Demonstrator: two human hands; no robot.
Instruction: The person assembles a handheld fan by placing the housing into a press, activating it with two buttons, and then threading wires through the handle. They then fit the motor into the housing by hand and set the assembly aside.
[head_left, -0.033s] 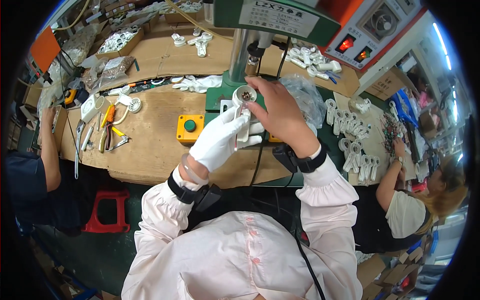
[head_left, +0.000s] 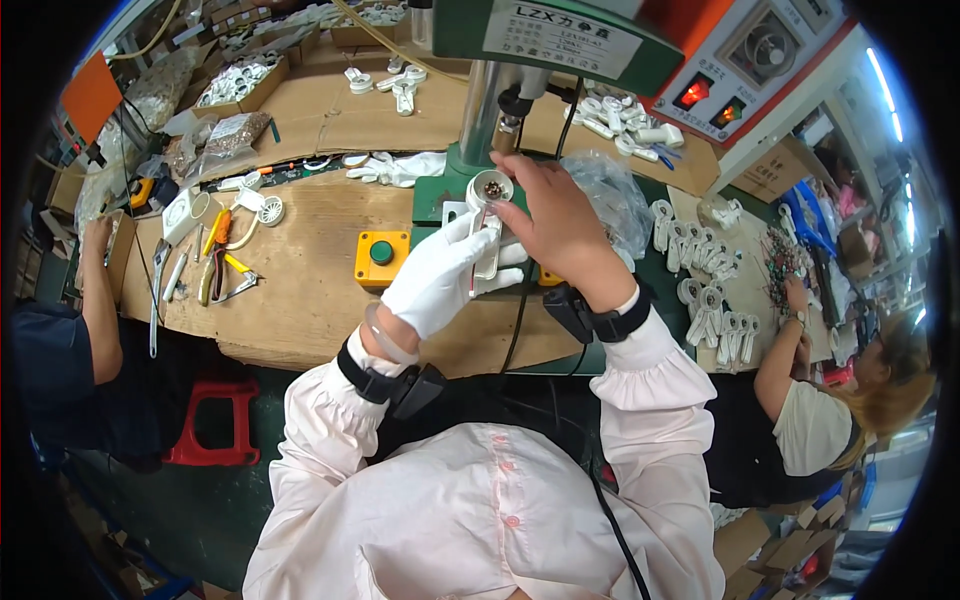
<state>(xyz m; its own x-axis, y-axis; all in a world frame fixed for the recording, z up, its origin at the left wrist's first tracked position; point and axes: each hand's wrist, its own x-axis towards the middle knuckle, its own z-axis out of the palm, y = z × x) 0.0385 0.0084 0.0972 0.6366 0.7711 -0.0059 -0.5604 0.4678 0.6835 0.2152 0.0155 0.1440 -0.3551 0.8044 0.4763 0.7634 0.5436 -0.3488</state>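
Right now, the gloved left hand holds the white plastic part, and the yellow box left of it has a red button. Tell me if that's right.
Not quite: the head view shows that the button is green, not red. The rest stands: the gloved left hand holds the white plastic part, with the yellow box left of it.

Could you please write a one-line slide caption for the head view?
Gloved left hand holds a white round-ended part while the bare right hand touches it, before a green press.
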